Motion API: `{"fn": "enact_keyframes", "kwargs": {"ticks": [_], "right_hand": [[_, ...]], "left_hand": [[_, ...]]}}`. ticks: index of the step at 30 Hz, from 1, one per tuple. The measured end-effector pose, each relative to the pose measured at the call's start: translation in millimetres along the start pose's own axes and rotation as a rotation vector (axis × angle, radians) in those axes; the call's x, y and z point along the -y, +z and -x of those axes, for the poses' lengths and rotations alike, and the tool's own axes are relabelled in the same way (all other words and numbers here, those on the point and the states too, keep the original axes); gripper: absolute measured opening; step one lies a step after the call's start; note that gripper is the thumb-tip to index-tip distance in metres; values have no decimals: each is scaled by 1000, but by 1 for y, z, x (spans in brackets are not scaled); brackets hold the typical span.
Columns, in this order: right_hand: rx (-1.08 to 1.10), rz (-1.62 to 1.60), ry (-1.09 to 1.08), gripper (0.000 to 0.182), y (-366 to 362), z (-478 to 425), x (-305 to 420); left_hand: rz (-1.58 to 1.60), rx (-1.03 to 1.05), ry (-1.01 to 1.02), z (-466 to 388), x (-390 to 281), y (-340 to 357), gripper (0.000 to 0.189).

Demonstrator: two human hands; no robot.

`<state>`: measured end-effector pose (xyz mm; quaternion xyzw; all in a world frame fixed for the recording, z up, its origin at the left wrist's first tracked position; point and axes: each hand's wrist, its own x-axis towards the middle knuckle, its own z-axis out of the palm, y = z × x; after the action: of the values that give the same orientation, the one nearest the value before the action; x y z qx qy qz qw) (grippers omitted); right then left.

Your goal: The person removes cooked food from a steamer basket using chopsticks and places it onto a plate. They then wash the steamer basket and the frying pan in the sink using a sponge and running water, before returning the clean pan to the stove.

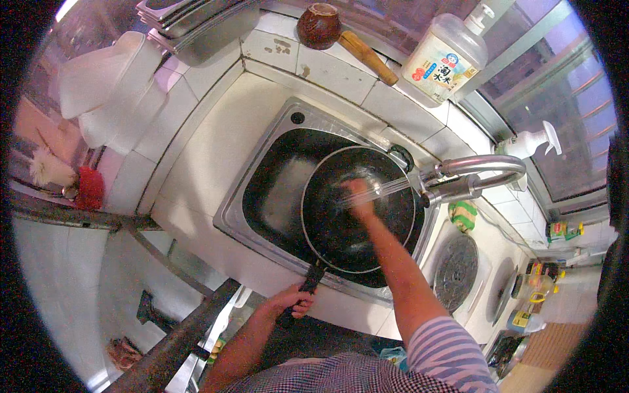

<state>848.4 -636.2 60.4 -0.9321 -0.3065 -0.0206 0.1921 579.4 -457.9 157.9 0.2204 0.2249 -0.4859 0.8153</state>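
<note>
A dark wok [329, 236] with a pale rim sits tilted in the right part of the stainless steel sink [227, 210]. My left hand [294, 301] is closed around its black handle [313, 279], which juts over the sink's front edge. Inside the wok is my right hand [362, 200], blurred, near the inner surface. Streams of water [390, 187] pour onto that hand from the metal faucet [484, 167] at the right. Blur and water hide its fingers, so whether it holds anything is unclear.
On the tiled ledge behind stand a brown round pot [319, 28], a wooden stick [368, 58], a labelled pump bottle [444, 59] and a spray bottle [528, 142]. Steel pans [196, 37] and white plastic containers [105, 83] are stacked left. Round dark lid-like disc [456, 272] lies right.
</note>
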Motion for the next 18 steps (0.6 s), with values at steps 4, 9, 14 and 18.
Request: {"fn": "enact_keyframes", "kwargs": {"ticks": [4,9,14,18], "right_hand": [[304,-111,120,32,-33,60,33],[746,-305,285,37,-43,115,55],[-49,-800,202,35,17,19,143],[-625,-435,629,32,27,-91,122]], "left_hand": [[111,77,14,5,0,-9,17],[20,58,-32,-2,1,-7,17],[-7,41,-62,0,-7,-5,15],[19,22,-64,3,-7,-2,14]]}}
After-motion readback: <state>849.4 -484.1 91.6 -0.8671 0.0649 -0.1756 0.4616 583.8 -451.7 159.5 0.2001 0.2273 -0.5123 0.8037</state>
